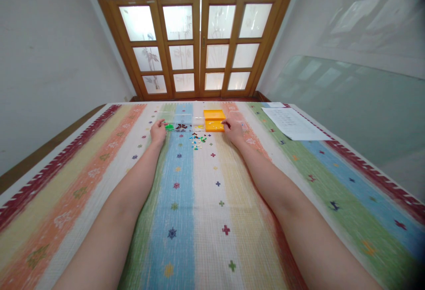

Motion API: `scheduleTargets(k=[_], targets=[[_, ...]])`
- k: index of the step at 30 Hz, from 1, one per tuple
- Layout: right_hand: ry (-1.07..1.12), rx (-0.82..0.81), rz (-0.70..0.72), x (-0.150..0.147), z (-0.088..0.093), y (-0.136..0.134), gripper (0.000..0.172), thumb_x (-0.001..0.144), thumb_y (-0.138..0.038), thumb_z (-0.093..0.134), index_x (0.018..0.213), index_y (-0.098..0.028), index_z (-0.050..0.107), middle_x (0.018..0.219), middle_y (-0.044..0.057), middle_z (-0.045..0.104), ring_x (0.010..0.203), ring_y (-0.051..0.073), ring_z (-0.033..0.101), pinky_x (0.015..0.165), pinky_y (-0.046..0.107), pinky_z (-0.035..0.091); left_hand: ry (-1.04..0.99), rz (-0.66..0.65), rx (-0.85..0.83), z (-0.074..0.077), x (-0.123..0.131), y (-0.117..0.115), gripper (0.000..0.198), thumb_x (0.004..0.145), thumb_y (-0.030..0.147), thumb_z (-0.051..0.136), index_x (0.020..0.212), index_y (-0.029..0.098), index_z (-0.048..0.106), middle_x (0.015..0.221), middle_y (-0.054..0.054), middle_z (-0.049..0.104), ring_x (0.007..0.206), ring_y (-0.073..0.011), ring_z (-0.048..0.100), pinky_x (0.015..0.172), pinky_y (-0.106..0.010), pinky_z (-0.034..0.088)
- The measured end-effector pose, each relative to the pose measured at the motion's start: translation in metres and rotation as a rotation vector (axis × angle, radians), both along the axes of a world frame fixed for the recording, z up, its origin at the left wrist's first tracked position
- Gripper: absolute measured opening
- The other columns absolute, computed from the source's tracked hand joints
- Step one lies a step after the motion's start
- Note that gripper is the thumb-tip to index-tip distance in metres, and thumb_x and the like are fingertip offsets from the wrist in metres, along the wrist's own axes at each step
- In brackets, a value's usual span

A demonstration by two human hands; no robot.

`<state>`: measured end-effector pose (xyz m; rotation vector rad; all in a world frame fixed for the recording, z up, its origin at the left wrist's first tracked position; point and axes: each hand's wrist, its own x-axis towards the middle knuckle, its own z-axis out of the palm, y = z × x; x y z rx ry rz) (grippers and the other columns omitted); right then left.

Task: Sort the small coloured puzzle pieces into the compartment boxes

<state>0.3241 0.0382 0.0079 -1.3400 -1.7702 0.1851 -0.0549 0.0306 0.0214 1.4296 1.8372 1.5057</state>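
Note:
Both arms reach far across a striped cloth. My left hand (158, 131) rests at the left end of a clear compartment box (186, 122), its fingers curled on the box edge beside green pieces (169, 126). My right hand (233, 130) grips the right edge of an orange tray (214, 120) that adjoins the clear box. Dark small pieces (181, 126) lie in a middle compartment. Several tiny coloured beads (198, 140) lie scattered on the cloth just in front of the box, between my hands.
The striped, patterned tablecloth (199, 201) covers the whole table. A printed white sheet of paper (294, 123) lies at the far right. Wooden glazed doors (199, 33) stand behind the table's far edge, with white walls at both sides.

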Motion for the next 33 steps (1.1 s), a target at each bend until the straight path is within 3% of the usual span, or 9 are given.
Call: scheduleTargets(k=[10,17,23,33], targets=[[0.011,-0.002,0.012,-0.001,0.000,-0.001,0.029,0.087,-0.024,0.048,0.099,-0.021,0.074,0.101,0.008,0.077,0.094,0.026,0.068,0.090,0.041,0.053,0.034,-0.058,-0.015,0.001,0.006,-0.001,0.038,0.084,0.019,0.052,0.117,0.017,0.073,0.103,-0.007,0.077,0.092,-0.0212,0.070,0.084,-0.034,0.057],[-0.004,-0.010,0.016,-0.002,-0.002,0.000,0.029,0.089,-0.024,0.047,0.099,-0.021,0.074,0.099,0.008,0.076,0.089,0.024,0.067,0.086,0.039,0.052,0.327,-0.367,0.028,-0.004,0.024,-0.006,0.029,0.092,0.023,0.053,0.108,0.019,0.076,0.106,-0.007,0.077,0.089,-0.0201,0.067,0.091,-0.035,0.053],[-0.020,-0.026,0.018,-0.002,-0.004,0.001,0.029,0.089,-0.024,0.047,0.100,-0.020,0.074,0.099,0.008,0.076,0.090,0.025,0.066,0.087,0.039,0.052,0.625,-0.651,0.038,0.001,0.041,-0.018,0.028,0.092,0.024,0.057,0.111,0.021,0.077,0.109,-0.007,0.074,0.094,-0.0205,0.065,0.091,-0.034,0.051],[-0.111,-0.020,0.051,-0.011,0.002,-0.007,0.028,0.091,-0.020,0.050,0.102,-0.021,0.075,0.104,0.009,0.076,0.095,0.026,0.067,0.089,0.039,0.051,0.770,-0.771,0.056,0.004,0.050,-0.023,0.025,0.089,0.021,0.059,0.104,0.022,0.079,0.104,-0.007,0.073,0.102,-0.0235,0.065,0.096,-0.037,0.050]])
